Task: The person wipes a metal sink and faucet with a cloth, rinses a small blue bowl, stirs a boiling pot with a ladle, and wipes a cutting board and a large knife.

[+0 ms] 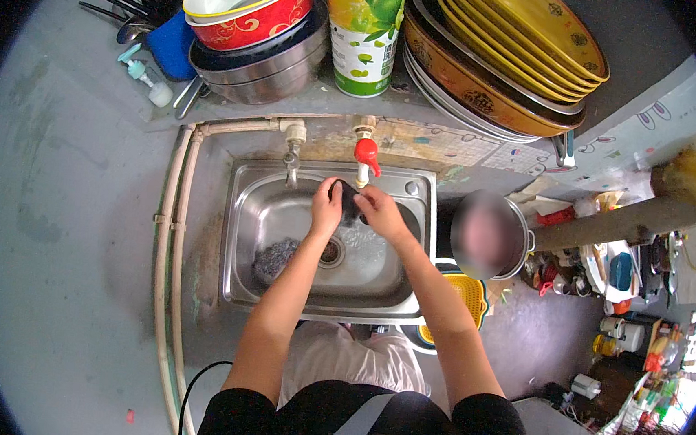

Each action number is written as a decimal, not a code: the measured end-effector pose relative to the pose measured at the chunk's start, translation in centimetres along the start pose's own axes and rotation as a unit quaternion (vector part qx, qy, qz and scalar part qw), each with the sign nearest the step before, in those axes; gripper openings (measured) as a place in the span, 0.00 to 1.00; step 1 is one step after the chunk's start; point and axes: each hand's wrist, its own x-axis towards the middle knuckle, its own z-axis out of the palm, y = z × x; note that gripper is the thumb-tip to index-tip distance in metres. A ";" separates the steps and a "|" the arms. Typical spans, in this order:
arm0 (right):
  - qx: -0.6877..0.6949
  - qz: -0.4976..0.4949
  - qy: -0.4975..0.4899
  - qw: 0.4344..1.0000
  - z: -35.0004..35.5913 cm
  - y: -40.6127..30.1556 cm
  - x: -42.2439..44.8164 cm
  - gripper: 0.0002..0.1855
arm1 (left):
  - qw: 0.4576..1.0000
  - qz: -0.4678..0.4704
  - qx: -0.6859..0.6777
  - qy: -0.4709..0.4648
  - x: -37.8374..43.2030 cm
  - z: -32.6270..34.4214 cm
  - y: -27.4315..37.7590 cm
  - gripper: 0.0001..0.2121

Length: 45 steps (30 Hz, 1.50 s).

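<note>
My left hand (326,208) and my right hand (379,212) hold a dark, pliable-looking item (346,204) between them; its exact kind is unclear. They are over a stainless steel sink (281,212), just below the tap with the red handle (366,151). Bubbly water (367,243) spreads in the basin beneath my right hand. Left of the drain (331,253) lies a grey, wiry-looking clump (276,257), partly hidden by my left forearm. A second, metal tap (292,164) hangs over the sink's back left.
Above the sink, a ledge holds stacked yellow dishes (521,41), a red bowl (252,26), metal bowls (260,82), a printed cup (365,41) and a pump bottle (150,82). Pipes (164,252) run along the left. A pot (520,255), partly blurred, and a yellow basket (469,297) stand right.
</note>
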 end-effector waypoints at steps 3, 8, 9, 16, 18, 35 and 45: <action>-0.005 -0.074 0.041 0.996 0.7 -0.2 -0.1 0.10 | 0.998 -0.048 0.006 -0.041 -0.9 1.6 1.2 0.10; -0.061 -0.020 0.095 0.993 0.6 -0.4 -0.2 0.11 | 0.996 -0.048 0.023 -0.067 -1.0 1.6 1.1 0.12; -0.068 -0.079 0.081 0.991 1.3 -0.8 -0.4 0.11 | 0.997 -0.037 0.045 -0.044 -0.8 1.4 0.7 0.13; -0.071 -0.047 0.082 0.993 0.3 -1.1 -0.1 0.10 | 0.998 -0.032 0.017 -0.047 -1.1 1.7 1.2 0.12; -0.059 -0.103 0.055 0.991 0.8 -1.3 -0.2 0.11 | 0.998 -0.040 0.011 -0.036 -0.8 1.3 0.6 0.14; -0.058 0.018 -0.028 0.998 -3.2 2.4 -0.1 0.10 | 0.988 -0.090 0.000 -0.129 0.4 -0.9 0.1 0.15; -0.127 0.021 0.118 0.985 -0.3 0.5 0.4 0.11 | 0.997 -0.052 0.023 -0.046 -0.5 1.3 0.7 0.14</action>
